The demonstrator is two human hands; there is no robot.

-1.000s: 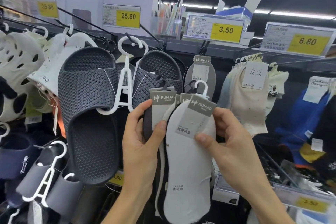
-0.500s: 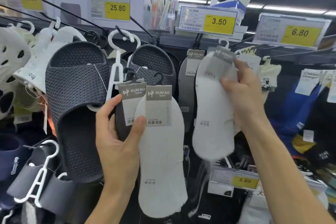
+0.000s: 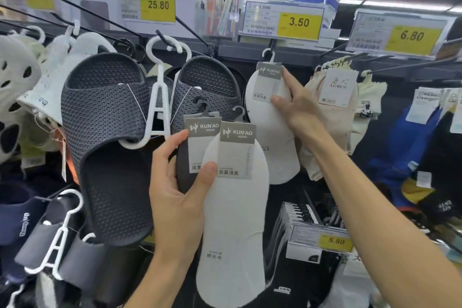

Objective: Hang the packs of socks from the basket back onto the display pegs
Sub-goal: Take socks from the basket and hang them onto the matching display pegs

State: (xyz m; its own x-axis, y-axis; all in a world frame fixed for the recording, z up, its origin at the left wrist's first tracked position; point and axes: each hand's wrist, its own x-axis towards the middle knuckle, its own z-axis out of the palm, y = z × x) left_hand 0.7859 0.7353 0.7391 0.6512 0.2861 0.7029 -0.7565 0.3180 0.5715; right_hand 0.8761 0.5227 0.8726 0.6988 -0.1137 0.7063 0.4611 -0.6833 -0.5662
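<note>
My left hand (image 3: 175, 195) grips two KUN'AO sock packs low in the middle: a dark pack (image 3: 183, 165) behind and a white pack (image 3: 235, 220) in front, thumb pressed on their cards. Both have dark hooks on top. My right hand (image 3: 297, 107) reaches up and pinches a third white sock pack (image 3: 265, 120) by its right edge. That pack's white hook sits at the black display peg (image 3: 273, 44) under the 3.50 price tag (image 3: 298, 22). I cannot tell whether more packs hang behind it. The basket is out of view.
Dark mesh slippers (image 3: 105, 132) on white hangers hang left of the peg. Cream socks (image 3: 332, 117) and blue socks (image 3: 405, 147) hang to the right. A 5.80 shelf tag (image 3: 335, 241) juts out below. Long black pegs stick out toward me along the top rail.
My right hand took the front white pack from the stack, lifted it up and right, and brought its hook to the peg. My left hand lowered slightly with the other two packs.
</note>
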